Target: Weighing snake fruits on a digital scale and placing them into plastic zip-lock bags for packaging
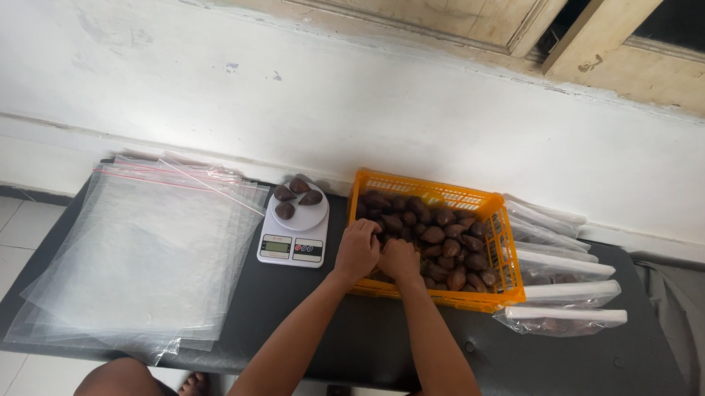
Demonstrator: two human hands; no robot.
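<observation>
Left hand and right hand, fingers curled among scaly brown snake fruits in orange lattice plastic crate; actual grip cannot be told. Three fruits on white digital scale. Clear glossy zip bags stacked left.

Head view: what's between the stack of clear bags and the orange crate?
A small white kitchen scale with three brown fruits on its platform sits between the stack of clear bags and the orange crate, seen in the head view.

Brown scaly fruits heaped in orange slatted crate on dark bench.
</observation>
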